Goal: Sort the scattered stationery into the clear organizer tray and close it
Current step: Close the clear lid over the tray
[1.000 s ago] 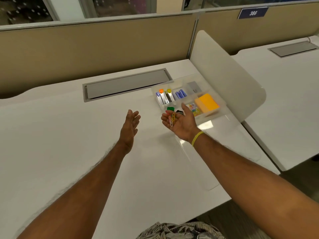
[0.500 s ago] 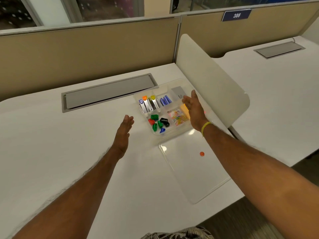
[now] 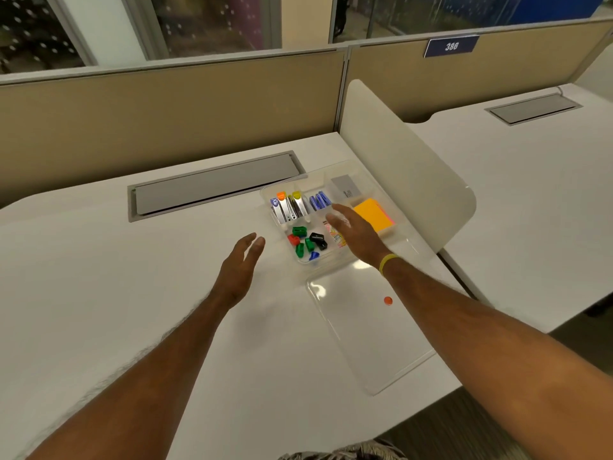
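Clear plastic organizer tray (image 3: 316,180) on white desk (image 3: 99,277), one flat clear lid (image 3: 371,343) nearer bearing one orange disc (image 3: 387,300), white divider panel (image 3: 398,167) beside, right grip (image 3: 356,234) over tray, left grip (image 3: 240,270) beside, both flat, empty.

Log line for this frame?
left hand: open, empty | right hand: open, over tray | lid: open, flat on desk

Right hand (image 3: 358,237): palm up a second ago, cupping coloured paper clips (image 3: 334,234) — now turned palm down, fingers (image 3: 341,214) straight, holding nothing, above the organizer tray (image 3: 308,182).
Paper clips: gone from the palm — now a bright heap in a tray compartment, partly hidden under that hand.
Orange dot (image 3: 387,300): not showing a second ago, now in plain sight on the clear lid (image 3: 365,343).
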`<state>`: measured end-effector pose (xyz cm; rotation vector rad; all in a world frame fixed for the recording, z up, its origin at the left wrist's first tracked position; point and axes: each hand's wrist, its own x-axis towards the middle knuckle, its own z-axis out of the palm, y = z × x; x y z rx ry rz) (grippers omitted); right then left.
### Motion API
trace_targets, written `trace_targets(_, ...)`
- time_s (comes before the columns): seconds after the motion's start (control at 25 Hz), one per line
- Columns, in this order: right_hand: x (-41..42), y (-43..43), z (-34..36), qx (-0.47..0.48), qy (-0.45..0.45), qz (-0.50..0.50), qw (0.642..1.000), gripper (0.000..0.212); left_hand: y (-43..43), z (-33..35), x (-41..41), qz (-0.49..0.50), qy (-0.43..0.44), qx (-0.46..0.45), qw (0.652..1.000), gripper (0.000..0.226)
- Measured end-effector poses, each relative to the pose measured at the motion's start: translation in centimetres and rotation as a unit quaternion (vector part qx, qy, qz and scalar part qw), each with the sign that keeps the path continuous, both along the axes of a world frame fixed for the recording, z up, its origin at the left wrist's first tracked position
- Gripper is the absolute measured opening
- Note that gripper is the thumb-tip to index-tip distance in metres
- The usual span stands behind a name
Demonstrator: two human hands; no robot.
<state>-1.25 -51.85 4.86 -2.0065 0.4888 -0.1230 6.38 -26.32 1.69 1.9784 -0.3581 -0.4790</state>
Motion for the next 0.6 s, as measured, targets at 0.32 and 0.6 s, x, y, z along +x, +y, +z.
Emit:
trace_targets(0.32,-4.1,3.2,-2.1,-0.331,0.071,0.137,0.931,0.090,2.6,-1.0,-3.1,-0.125,-0.172,0.305,0.928,0.100)
trace_targets(0.6,-9.7,2.9,-4.9,-0.416,0.102,0.152,0.891,0.092,2.5,-4.4,-7.4,-0.181,-0.232,0.386,0.874,0.106)
